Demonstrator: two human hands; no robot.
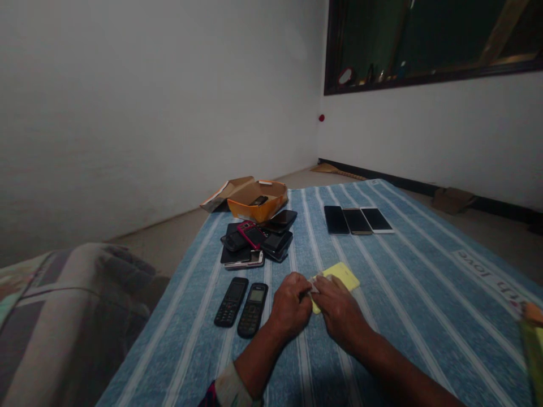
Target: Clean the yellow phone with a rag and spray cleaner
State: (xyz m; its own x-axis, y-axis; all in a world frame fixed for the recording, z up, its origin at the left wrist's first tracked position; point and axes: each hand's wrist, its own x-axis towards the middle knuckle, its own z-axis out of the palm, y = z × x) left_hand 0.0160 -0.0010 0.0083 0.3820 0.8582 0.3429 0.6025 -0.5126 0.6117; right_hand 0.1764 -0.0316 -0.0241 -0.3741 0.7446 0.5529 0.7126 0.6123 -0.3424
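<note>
In front of me a flat yellow phone-sized piece (345,276) lies on the blue striped cover; whether it is a phone or a phone case I cannot tell. My left hand (292,302) is closed at its left side, fingers curled round a crumpled whitish cloth (314,284). Over the yellow piece, my right hand (340,308) presses with bent fingers on the same cloth. Both hands hide much of the yellow piece and the cloth. To the left of my hands two black keypad phones (231,302) lie side by side.
A pile of phones (250,236) lies beyond the keypad phones, before an open orange box (257,210) with a phone inside. Three smartphones (357,220) lie in a row at the back right. Folded fabric (80,322) stands at the left, beside the striped cover (424,282).
</note>
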